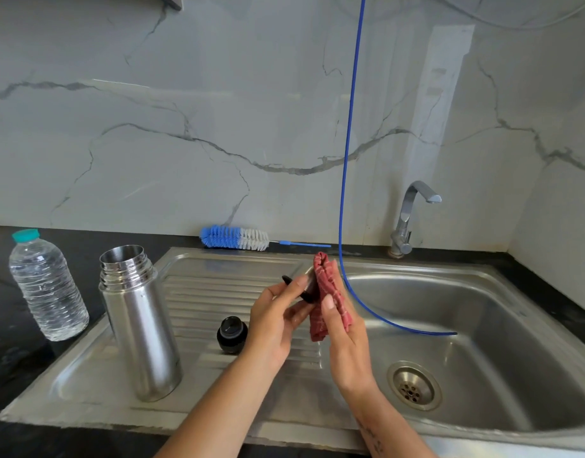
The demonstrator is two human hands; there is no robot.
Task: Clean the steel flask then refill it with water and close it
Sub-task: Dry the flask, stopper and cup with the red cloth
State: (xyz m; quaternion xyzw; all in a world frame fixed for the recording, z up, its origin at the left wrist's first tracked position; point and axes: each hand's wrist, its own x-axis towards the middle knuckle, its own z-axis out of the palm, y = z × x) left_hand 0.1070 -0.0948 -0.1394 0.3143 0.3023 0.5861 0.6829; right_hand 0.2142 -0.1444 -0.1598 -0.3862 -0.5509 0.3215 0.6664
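Water bottle: a clear ribbed plastic bottle with a teal cap (46, 285) stands upright on the dark surface (7, 352), left of the steel flask and apart from it.
Flask: the tall cylindrical polished steel flask (139, 325) stands upright and uncapped on the ribbed draining board (218, 292), its threaded mouth open and its wall bright with reflections.
Stopper: a small round black plastic stopper (231, 334) sits on the draining board just right of the flask, near the left wrist.
Brush: a blue-and-white bristled bottle brush with a thin blue handle (235, 238) lies behind the flask along the foot of the wall.
Left hand: the left hand (274, 328), right of the flask, has its fingers closed round a dark, rounded cup-like lid (306, 287).
Right hand: the right hand (345, 338) has its fingers pressing a red checked cloth (329, 299) against that lid.
Hose: a thin blue tube (349, 143) hangs down the wall and curls into the steel basin (482, 325).
Tap: a chrome tap (406, 219) stands behind the basin, far right of the flask.
Room: a white wall of grey-veined marble (152, 127) backs the sink.
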